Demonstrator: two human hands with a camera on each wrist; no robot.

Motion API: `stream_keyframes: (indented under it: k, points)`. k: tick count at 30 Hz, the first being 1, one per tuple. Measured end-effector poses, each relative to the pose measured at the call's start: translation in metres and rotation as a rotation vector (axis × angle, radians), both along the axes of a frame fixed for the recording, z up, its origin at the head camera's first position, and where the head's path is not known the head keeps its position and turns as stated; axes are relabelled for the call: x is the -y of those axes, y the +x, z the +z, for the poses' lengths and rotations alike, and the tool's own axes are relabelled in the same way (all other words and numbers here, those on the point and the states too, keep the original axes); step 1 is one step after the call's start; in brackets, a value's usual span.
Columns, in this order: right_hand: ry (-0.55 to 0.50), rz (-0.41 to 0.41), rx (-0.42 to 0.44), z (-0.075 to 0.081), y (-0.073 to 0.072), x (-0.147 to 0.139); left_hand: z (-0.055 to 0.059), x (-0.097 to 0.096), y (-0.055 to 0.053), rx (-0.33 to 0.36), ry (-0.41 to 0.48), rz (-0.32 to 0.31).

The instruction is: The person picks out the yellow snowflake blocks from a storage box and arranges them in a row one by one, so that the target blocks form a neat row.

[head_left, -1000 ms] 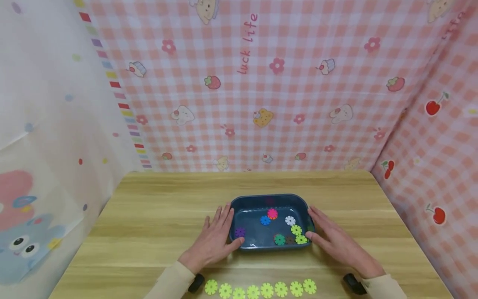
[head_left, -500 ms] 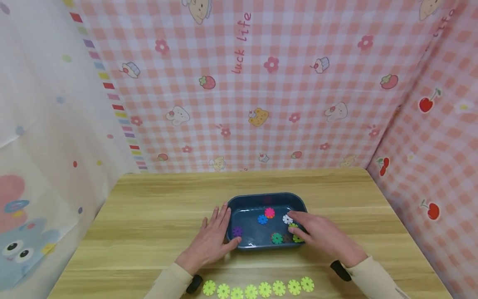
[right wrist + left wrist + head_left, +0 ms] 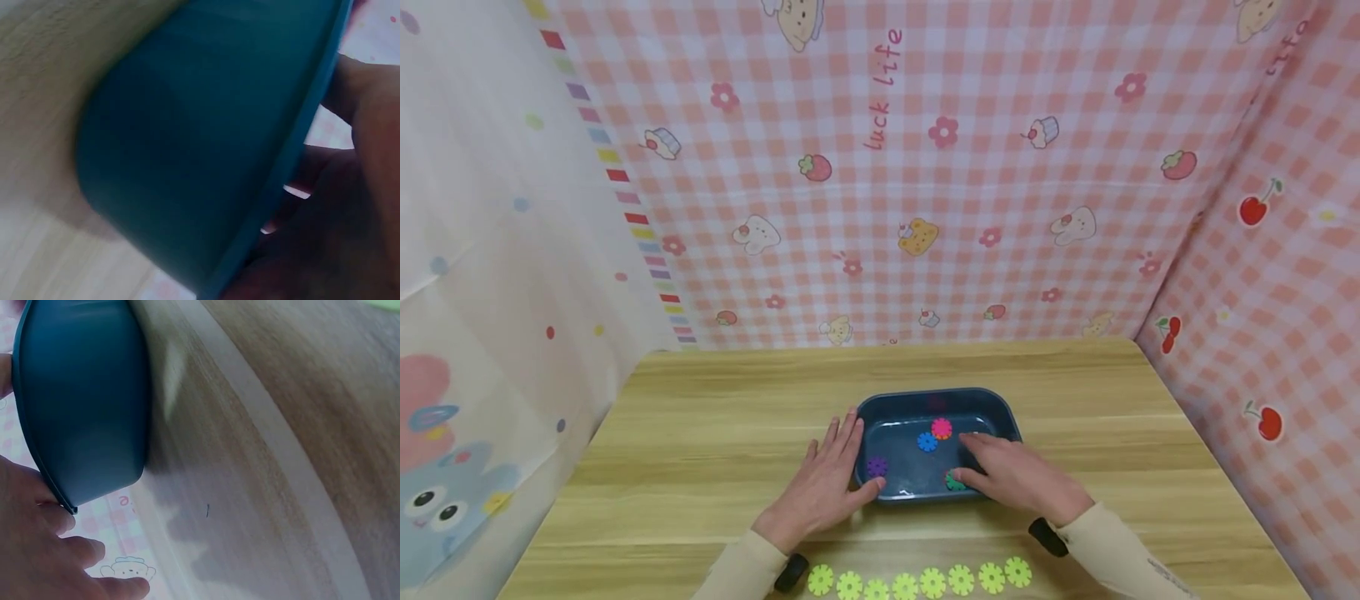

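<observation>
A dark blue rectangular basin (image 3: pixel 917 402) stands on the table with notched plastic discs inside: pink (image 3: pixel 942 428), blue (image 3: pixel 927 442), purple (image 3: pixel 877 467) and green (image 3: pixel 953 481). My left hand (image 3: pixel 817 493) rests against its left end, fingers straight along the wall and thumb at the front rim. Over the right end reaches my right hand (image 3: pixel 1021 477), its fingertips and thumb apart inside the basin, the thumb tip at the green disc. This hand covers the discs in the right part. The right wrist view shows its fingers (image 3: pixel 378 125) past the rim.
A row of yellow-green notched discs (image 3: pixel 932 582) lies along the near part of the wooden table (image 3: pixel 715 400). A pink checked cloth (image 3: pixel 865 200) hangs behind the table and at the right, a pale printed one (image 3: pixel 490 275) at the left.
My right hand has left the basin's right outer side and moved left over its inside, covering the white, yellow-green and brown discs. My left hand stays at the left end.
</observation>
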State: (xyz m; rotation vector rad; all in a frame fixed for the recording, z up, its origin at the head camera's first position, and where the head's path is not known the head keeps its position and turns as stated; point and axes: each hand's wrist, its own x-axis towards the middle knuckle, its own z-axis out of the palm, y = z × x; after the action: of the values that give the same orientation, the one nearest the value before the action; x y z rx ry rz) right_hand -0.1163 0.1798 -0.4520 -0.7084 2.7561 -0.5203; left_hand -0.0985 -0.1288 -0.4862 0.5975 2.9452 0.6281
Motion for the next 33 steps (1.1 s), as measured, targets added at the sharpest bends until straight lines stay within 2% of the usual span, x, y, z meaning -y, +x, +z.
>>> stream_keyframes:
  k: [7,10,15,19,25,30,33]
  points:
    - [-0.001,-0.053,0.071,-0.004,-0.006,0.013,-0.001,0.001,0.000,0.011,0.005,0.000]
    - [-0.060,-0.027,0.090,-0.006,-0.008,0.018,-0.001,0.001,0.000,0.022,0.009,0.001]
    - [-0.233,0.076,0.125,-0.012,-0.016,0.019,-0.001,0.002,0.000,0.021,0.031,-0.007]
    - [-0.298,0.091,0.081,-0.015,-0.021,0.016,-0.001,0.001,0.000,0.020,0.050,-0.013]
    - [-0.238,0.024,-0.039,-0.017,-0.029,0.016,-0.003,0.002,-0.001,0.037,0.061,-0.005]
    - [-0.175,-0.037,-0.051,-0.022,-0.033,0.020,-0.003,0.002,-0.001,0.040,0.069,-0.004]
    - [-0.152,-0.041,-0.056,-0.025,-0.036,0.022,-0.003,0.001,-0.001,0.048,0.070,0.001]
